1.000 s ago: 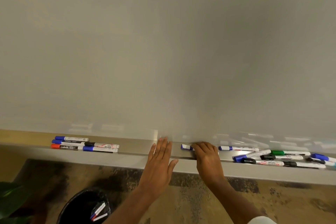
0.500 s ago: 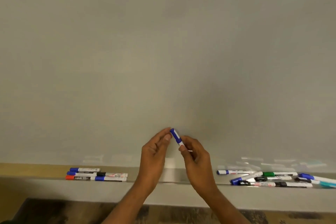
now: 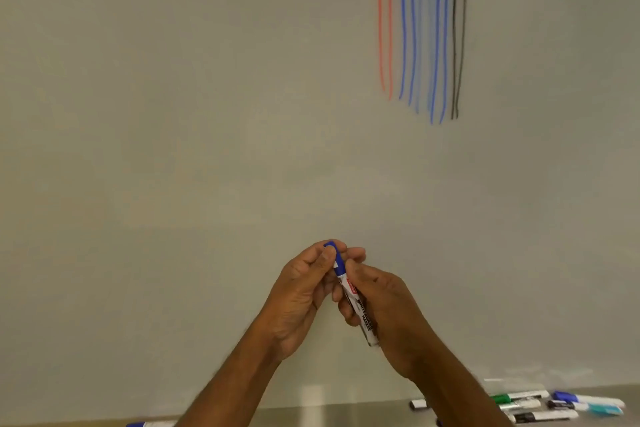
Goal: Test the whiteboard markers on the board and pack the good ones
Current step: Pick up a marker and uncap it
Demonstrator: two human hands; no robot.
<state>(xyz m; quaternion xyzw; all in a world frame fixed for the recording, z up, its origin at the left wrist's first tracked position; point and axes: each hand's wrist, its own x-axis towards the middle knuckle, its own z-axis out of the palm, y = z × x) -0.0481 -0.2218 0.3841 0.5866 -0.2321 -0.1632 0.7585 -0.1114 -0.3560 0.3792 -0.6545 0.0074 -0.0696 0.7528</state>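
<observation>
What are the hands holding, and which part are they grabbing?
A blue-capped whiteboard marker. The left hand pinches its blue cap at the top; the right hand grips the white barrel below.

2 red strokes (image 3: 380, 28), 6 blue strokes (image 3: 403, 31), 2 black strokes (image 3: 454, 28); 1 held marker (image 3: 341, 267); 2 hands (image 3: 301, 291) (image 3: 391, 315).
</observation>
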